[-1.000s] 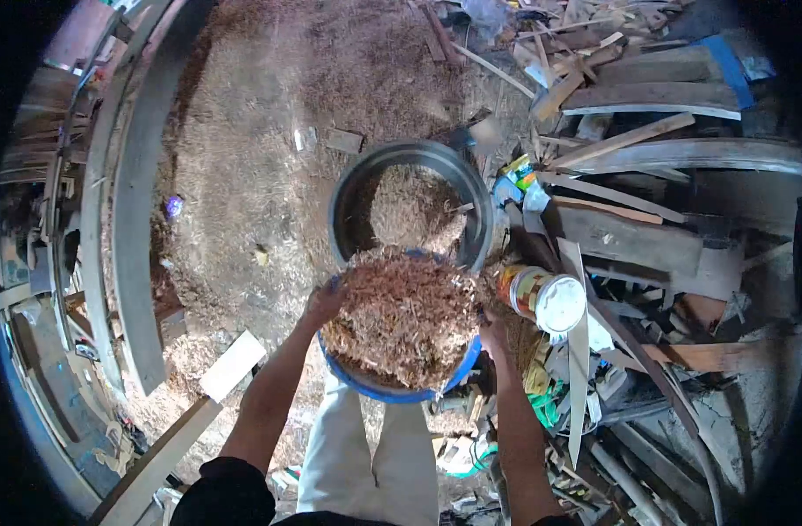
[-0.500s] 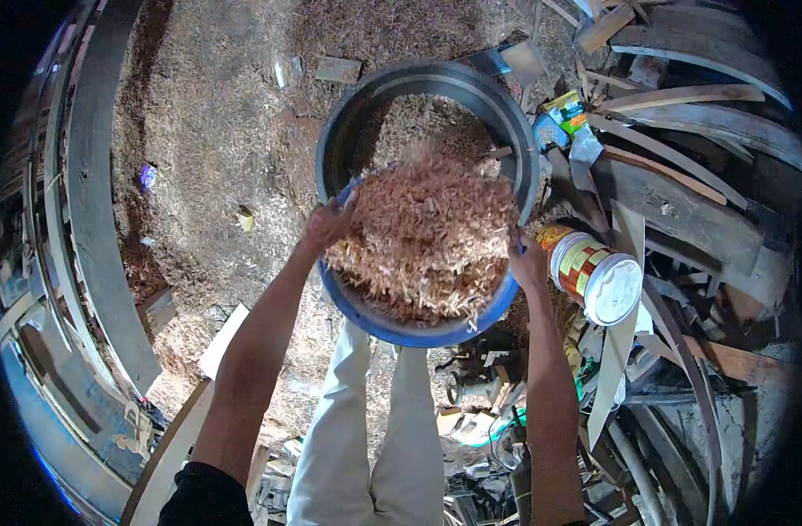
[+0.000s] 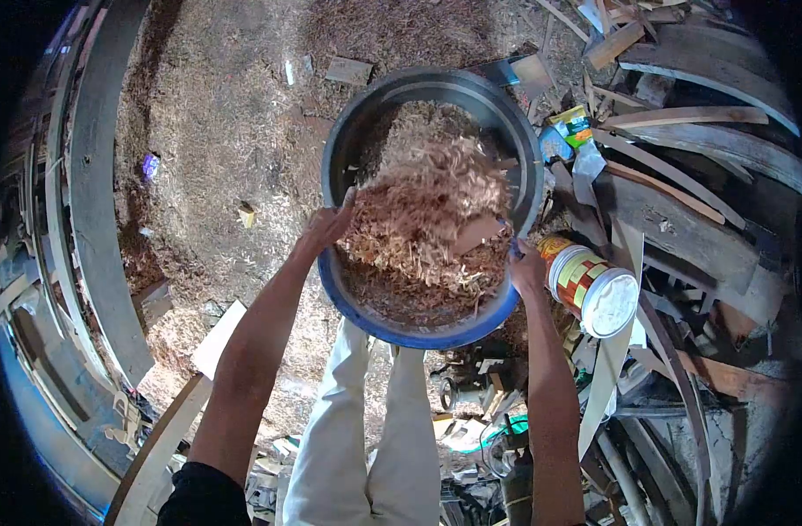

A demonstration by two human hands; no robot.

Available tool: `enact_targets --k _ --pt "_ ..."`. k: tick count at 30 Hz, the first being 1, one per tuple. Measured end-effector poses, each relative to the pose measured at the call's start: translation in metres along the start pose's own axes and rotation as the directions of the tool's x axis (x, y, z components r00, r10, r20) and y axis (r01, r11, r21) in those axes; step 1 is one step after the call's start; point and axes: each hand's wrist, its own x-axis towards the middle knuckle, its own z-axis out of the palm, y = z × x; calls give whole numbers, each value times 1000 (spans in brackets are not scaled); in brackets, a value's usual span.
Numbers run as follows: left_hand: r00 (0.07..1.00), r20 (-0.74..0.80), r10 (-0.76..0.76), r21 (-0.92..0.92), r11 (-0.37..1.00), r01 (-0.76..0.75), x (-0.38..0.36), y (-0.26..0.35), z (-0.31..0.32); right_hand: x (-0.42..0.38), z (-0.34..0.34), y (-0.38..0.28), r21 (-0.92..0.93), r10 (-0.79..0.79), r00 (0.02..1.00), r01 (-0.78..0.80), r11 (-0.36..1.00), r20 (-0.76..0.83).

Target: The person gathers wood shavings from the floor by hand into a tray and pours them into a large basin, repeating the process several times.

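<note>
Both hands grip a blue-rimmed round basin (image 3: 418, 338) by its sides. My left hand (image 3: 329, 226) is closed on the left rim, and my right hand (image 3: 526, 263) is closed on the right rim. Reddish-brown wood shavings (image 3: 418, 219) lie in the basin and spill over its far side, blurred by motion. Beyond and partly under the basin stands a large dark tub (image 3: 348, 123), which has paler shavings inside. A flat brown piece (image 3: 476, 235) shows among the shavings near my right hand.
A labelled bucket with a white lid (image 3: 610, 300) lies tilted beside my right hand. Wooden boards and offcuts (image 3: 681, 215) are piled on the right. Long planks (image 3: 103, 193) stand at the left. Shavings cover the floor (image 3: 217, 131).
Shavings have slid away from the near side of the basin toward the tub, baring more of the near bottom. Both hands keep their hold on the rim.
</note>
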Motion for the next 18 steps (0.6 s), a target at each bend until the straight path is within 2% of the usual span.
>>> enact_targets --k 2,4,6,8,9,10,11,14,15,16,18 --pt "999 10 -44 -26 999 45 -7 11 -5 4 1 0 19 -26 999 27 999 -43" --pt "992 -62 -109 -154 983 98 -20 26 -13 3 -3 -5 36 -52 995 55 998 -86" --pt "990 -112 -85 -145 987 68 -25 30 -15 -1 -10 -10 101 -60 989 74 992 -135" --pt "994 -54 -91 -146 986 83 -29 39 -20 6 -12 -3 41 -100 989 105 994 -111" --pt "994 -57 -88 -149 986 79 -23 25 -14 4 -19 -9 -23 -60 998 60 998 -11" --pt "983 -39 180 131 976 -174 -14 0 -3 1 -26 -15 -92 -13 996 21 996 86" --pt "907 54 419 389 827 -405 -3 -29 10 -2 -27 -23 -167 92 986 -69 984 137" --pt "896 131 424 286 849 -444 27 -91 39 -4 -13 -8 -166 -1 993 21 986 120" --pt "962 164 220 323 909 -263 -14 -31 11 -7 -15 -14 -157 -3 995 19 987 97" --pt "962 164 221 323 909 -264 -11 -26 12 -4 -14 -10 -156 -3 995 18 988 97" --pt "997 -59 48 -45 998 -50 -8 -11 9 -4 -20 -16 -8 -101 993 100 995 -59"
